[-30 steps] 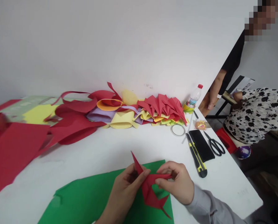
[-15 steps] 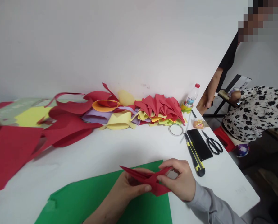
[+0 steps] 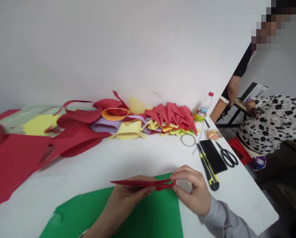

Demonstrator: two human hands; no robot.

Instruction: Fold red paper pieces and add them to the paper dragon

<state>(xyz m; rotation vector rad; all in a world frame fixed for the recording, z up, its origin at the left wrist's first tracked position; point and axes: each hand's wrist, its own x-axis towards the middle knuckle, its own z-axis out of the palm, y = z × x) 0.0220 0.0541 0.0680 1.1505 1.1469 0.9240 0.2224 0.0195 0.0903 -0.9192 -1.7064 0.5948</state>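
I hold a folded red paper piece (image 3: 138, 182) edge-on, flat and level above a green paper sheet (image 3: 118, 215) on the white table (image 3: 108, 162). My left hand (image 3: 124, 201) pinches its middle from below. My right hand (image 3: 193, 191) pinches its right tip between thumb and fingers. The piece's left point sticks out free past my left hand.
A heap of red, yellow, purple and orange folded papers (image 3: 138, 119) lies along the wall, with big red sheets (image 3: 16, 155) at left. At right lie a tape ring (image 3: 188, 139), a yellow-black utility knife (image 3: 208, 168), a black case (image 3: 213, 155), scissors (image 3: 228, 155) and a bottle (image 3: 204, 105). Other people are beyond the table's right edge.
The red paper piece has turned from upright and spread out to flat and level, seen edge-on. Both hands kept hold of it and shifted slightly.
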